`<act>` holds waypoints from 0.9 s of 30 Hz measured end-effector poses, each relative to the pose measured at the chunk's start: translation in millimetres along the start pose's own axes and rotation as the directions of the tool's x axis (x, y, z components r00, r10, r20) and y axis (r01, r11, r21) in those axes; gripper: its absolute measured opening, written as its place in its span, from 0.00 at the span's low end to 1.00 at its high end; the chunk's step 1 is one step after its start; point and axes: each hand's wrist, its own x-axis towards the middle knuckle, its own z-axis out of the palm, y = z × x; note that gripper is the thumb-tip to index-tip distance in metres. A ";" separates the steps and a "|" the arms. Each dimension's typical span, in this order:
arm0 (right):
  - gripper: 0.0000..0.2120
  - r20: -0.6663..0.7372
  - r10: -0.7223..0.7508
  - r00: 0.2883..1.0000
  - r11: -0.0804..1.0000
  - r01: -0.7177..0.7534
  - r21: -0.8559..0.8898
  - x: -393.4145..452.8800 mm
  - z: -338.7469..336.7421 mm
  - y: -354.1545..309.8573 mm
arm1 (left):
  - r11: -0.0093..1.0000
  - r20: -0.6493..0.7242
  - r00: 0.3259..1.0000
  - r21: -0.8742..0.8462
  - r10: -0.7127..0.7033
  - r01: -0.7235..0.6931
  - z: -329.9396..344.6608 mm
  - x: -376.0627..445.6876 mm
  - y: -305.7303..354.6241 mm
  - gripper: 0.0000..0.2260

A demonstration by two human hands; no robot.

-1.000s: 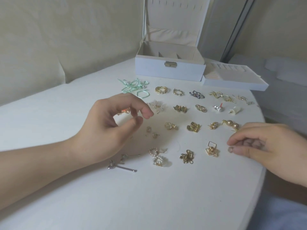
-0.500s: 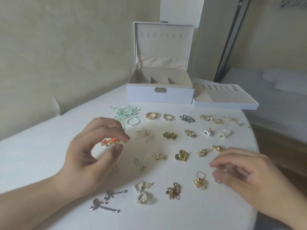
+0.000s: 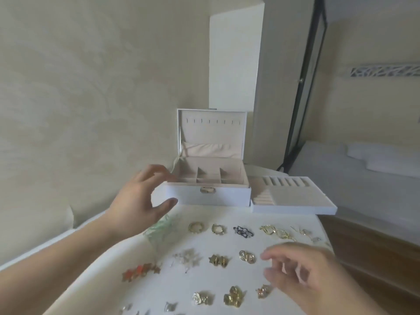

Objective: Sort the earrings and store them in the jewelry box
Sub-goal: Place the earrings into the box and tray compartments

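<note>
While the earrings (image 3: pixel 218 260) lie paired in rows on the near table (image 3: pixel 227 217), none shows in the open box (image 3: pixel 209 187) at the far edge: storing not begun. Left hand (image 3: pixel 138 201) reaches toward box, fingers spread, empty. Right hand (image 3: pixel 302 271) hovers over the pairs, fingers loosely curled, empty.

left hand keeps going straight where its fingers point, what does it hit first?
Most likely the left front corner of the open jewelry box: the left hand is open, its fingertips just short of that corner. Nothing shows between them, though depth is hard to judge.
</note>
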 end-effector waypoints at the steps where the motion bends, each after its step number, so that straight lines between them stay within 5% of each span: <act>1: 0.12 -0.004 0.002 1.000 0.998 -0.002 -0.055 15.8 -3.4 -1.1 | 0.995 0.032 0.999 0.103 -0.006 0.002 3.3 13.1 -12.6 0.22; 4: 0.20 -0.023 0.035 0.999 0.955 -0.040 -0.293 72.5 -8.8 3.2 | 0.953 0.148 0.987 0.303 -0.067 0.019 16.0 38.4 -46.6 0.32; 8: 0.33 -0.003 0.110 0.994 0.785 -0.089 -0.612 135.3 -6.8 25.7 | 0.953 0.245 0.960 0.296 -0.136 0.060 26.1 49.1 -68.4 0.29; 11: 0.39 0.043 0.224 0.974 0.757 -0.146 -0.637 159.7 -5.1 54.3 | 0.981 0.298 0.944 0.173 -0.141 0.091 31.3 50.1 -75.2 0.26; 14: 0.45 0.047 0.238 0.970 0.815 -0.173 -0.553 163.4 -17.2 80.2 | 0.960 0.330 0.924 0.257 -0.195 0.110 38.1 51.5 -74.5 0.26; 18: 0.41 0.001 0.311 0.951 0.740 -0.241 -0.628 142.6 -55.8 129.5 | 0.971 0.262 0.944 0.184 -0.199 0.154 47.9 52.2 -74.0 0.15; 23: 0.29 -0.099 0.249 0.963 0.811 -0.263 -0.522 130.5 -57.6 175.6 | 0.977 0.162 0.965 0.080 -0.207 0.196 59.6 50.5 -77.5 0.06; 27: 0.27 -0.114 0.275 0.955 0.777 -0.290 -0.558 136.7 -56.6 189.6 | 0.990 0.124 0.982 0.036 -0.142 0.138 57.9 43.6 -71.1 0.10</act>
